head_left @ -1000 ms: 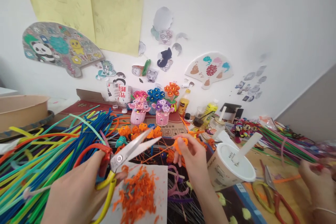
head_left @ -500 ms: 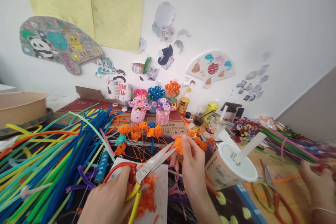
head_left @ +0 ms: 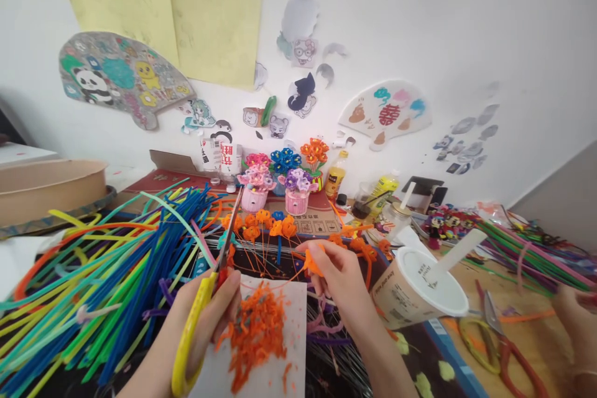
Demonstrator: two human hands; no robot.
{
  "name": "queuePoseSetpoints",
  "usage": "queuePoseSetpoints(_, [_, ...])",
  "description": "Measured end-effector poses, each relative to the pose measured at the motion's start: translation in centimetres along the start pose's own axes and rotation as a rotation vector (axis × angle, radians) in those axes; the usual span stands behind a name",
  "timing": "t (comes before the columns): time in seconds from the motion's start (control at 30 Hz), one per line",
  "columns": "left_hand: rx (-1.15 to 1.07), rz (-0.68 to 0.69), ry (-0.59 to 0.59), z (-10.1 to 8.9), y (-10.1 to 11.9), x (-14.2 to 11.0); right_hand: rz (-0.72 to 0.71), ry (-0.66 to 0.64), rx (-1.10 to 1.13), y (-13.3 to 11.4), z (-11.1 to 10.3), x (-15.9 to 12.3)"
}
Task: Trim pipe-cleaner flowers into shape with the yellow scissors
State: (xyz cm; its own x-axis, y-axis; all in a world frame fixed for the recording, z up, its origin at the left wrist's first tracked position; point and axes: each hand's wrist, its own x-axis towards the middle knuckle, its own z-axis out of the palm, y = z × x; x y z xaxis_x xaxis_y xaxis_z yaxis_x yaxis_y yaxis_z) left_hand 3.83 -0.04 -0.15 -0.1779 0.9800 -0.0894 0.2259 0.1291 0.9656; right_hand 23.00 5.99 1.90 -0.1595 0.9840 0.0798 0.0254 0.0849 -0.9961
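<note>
My left hand (head_left: pixel 212 308) is closed on a pair of scissors (head_left: pixel 193 329) with yellow and red handles, their blades pointing up. Between the fingers of my right hand (head_left: pixel 342 277) is an orange pipe-cleaner flower (head_left: pixel 313 262). A thin orange stem runs from this flower leftward to the fingers of my left hand, which appear to pinch its end. Below both hands lies a white sheet (head_left: pixel 298 348) with a heap of orange fuzzy clippings (head_left: pixel 256 336) on it. Several finished orange flower heads (head_left: pixel 252 230) on thin stems lie just beyond.
A large pile of coloured pipe cleaners (head_left: pixel 125 286) spreads at left. To the right stand a lidded cup (head_left: pixel 410 298) with a straw and a second pair of scissors (head_left: pixel 504 339). Another person's hand (head_left: pixel 576 317) is at the right edge. Potted pipe-cleaner flowers (head_left: pixel 297 199) stand behind.
The scissors have swung from the orange flower to upright in my left hand, which has drawn back left and uncovered the clippings. The stem now stretches between my hands. The view has shifted slightly.
</note>
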Motion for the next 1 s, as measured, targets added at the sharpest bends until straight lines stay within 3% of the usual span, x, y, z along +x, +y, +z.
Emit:
queuePoseSetpoints(0.27, [-0.147,0.078,0.16,-1.3,0.3,0.3,0.031,-0.152,-0.101,0.1,-0.3,-0.1])
queuePoseSetpoints(0.43, [-0.181,0.095,0.173,-1.2,0.9,0.1,0.054,-0.274,-0.07,0.5,-0.2,-0.1])
queuePoseSetpoints(0.53, [-0.234,0.08,0.201,-1.0,1.2,0.1,0.051,-0.305,0.076,0.7,-0.4,-0.1])
queuePoseSetpoints(0.63, [-0.332,0.055,0.208,-0.8,1.4,0.0,0.05,-0.33,0.431,0.6,-0.2,-0.4])
queuePoseSetpoints(0.8, [-0.453,-0.051,0.197,-0.5,2.2,-0.2,0.088,-0.229,0.826,1.0,1.9,-0.9])
queuePoseSetpoints(0.9, [-0.465,-0.106,0.176,-0.1,2.2,-0.2,0.093,-0.112,0.877,1.6,3.5,-1.1])
queuePoseSetpoints(1.0, [-0.454,-0.099,0.133,0.1,1.6,-0.2,0.027,-0.085,0.857,2.1,4.2,-1.1])
